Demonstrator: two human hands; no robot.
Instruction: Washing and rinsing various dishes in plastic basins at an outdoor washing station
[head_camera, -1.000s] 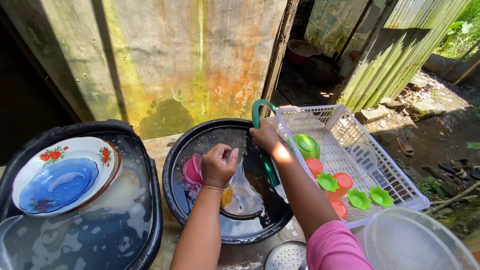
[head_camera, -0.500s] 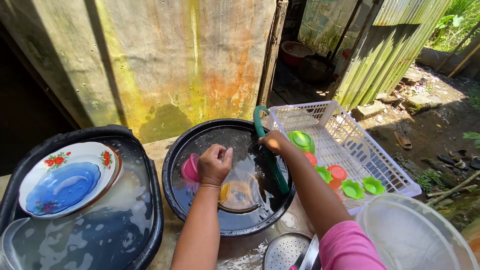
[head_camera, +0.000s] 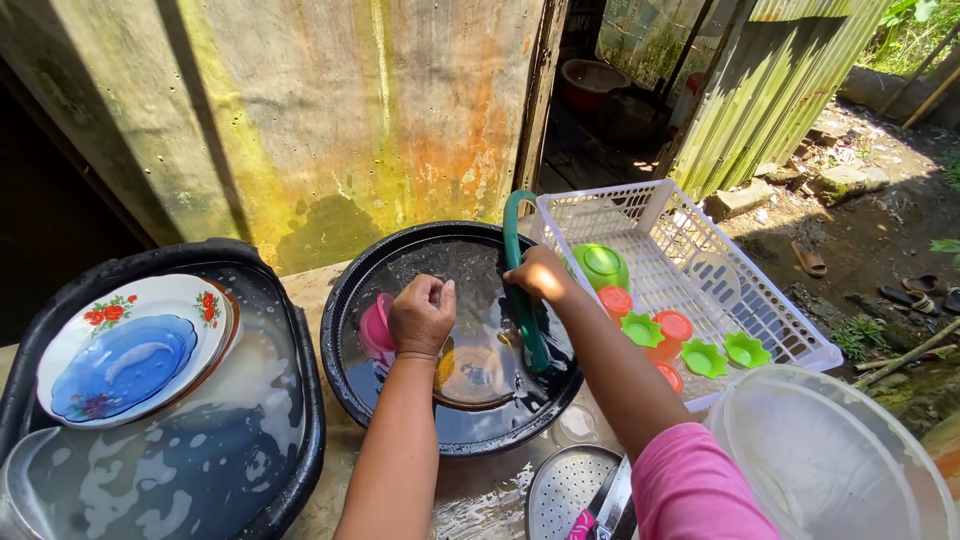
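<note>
At the centre of the frame, the right hand (head_camera: 537, 280) wraps its fingers around a green hose (head_camera: 522, 290) that bends over the rim of the round black basin (head_camera: 345, 330). The left hand (head_camera: 420, 315) hovers over the water, fingers curled shut; whether it holds anything cannot be told. A pink cup (head_camera: 374, 328) lies just left of it. Both forearms reach up from the lower edge.

One head-worn camera looks steeply down and forward from close above the person's arms, onto the round black basin (head_camera: 455, 330) at centre, facing a stained wall (head_camera: 300, 120) just beyond the surface's far edge.
</note>
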